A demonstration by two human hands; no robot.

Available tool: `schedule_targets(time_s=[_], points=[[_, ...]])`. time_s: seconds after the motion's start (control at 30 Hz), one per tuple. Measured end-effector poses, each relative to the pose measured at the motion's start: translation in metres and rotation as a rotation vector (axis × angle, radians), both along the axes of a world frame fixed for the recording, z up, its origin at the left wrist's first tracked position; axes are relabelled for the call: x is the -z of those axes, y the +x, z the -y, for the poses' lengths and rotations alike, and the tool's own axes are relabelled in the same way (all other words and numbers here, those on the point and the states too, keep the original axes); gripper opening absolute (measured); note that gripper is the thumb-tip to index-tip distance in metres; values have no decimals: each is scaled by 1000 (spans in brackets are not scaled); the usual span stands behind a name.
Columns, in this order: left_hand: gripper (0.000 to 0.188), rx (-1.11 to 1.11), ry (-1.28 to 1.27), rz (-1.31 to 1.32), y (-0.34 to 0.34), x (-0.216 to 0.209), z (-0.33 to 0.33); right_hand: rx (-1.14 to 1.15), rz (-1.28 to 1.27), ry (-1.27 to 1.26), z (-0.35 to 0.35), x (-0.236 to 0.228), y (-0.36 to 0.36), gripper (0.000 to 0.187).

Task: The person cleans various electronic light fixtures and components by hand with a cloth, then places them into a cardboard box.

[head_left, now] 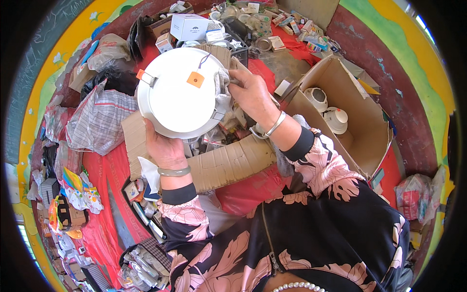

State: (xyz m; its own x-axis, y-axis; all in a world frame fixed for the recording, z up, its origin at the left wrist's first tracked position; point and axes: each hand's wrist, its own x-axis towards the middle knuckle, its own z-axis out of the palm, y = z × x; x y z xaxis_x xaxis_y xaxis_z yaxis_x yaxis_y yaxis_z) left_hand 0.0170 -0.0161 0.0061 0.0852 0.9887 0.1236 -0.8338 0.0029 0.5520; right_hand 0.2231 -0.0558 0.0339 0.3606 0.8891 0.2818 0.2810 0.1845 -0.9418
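Note:
A round white recessed ceiling light is held up in front of me, its back side facing me. Spring clips sit at its edge, and a short wire comes out beside an orange tag. My left hand grips the light's lower left rim, thumb on the near side and the other fingers hidden behind. My right hand is closed on a crumpled pale grey cloth, which lies against the right edge of the light. Below the light is an open cardboard box with assorted small items inside.
At my right, a tall open carton holds white cup-shaped lamps. A checked plastic bag bulges on the left. White boxes and mixed hardware pile up at the back. Trays of small goods stand at lower left over red sheeting.

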Motion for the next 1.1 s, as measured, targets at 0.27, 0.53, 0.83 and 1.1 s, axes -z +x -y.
schedule_targets(time_s=[0.27, 0.53, 0.83, 1.1], points=[[56, 84, 102, -173, -2, -5, 6, -125, -289, 98, -4, -10, 25, 33], [45, 203, 211, -448, -7, -7, 11, -325, 30, 73, -1, -23, 56, 35], [33, 360, 164, -657, -3, 5, 11, -444, 357, 2, 1, -22, 48, 37], [33, 335, 119, -645, -2, -4, 9, -381, 336, -37, 2, -20, 40, 43]])
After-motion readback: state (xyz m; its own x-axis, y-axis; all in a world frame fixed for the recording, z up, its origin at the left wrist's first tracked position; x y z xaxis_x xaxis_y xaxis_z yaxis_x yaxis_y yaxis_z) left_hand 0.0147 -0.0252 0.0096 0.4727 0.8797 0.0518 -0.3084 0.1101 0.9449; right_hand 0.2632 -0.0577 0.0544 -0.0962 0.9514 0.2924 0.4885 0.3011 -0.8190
